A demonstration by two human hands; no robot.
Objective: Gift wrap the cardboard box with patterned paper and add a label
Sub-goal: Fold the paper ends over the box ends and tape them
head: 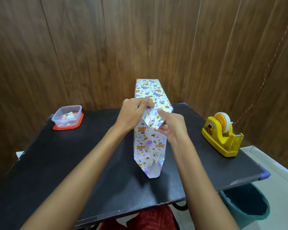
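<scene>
The box wrapped in white patterned paper [148, 141] with bears and rainbows stands upright in the middle of the black table [73, 163]. Its top end is a loose triangular paper flap [150, 119] folded toward me. My left hand [133, 112] pinches the flap's upper left edge. My right hand [170, 125] pinches its right side. At the bottom, an unfolded paper flap [154, 170] lies open on the table, white inside showing. A small label card [68, 115] lies in a clear plastic tub.
The clear plastic tub [67, 117] sits on its red lid at the table's far left. A yellow tape dispenser [223, 136] stands at the right edge. A teal bucket [246, 201] is on the floor at the right. Wood panelling [140, 39] rises behind.
</scene>
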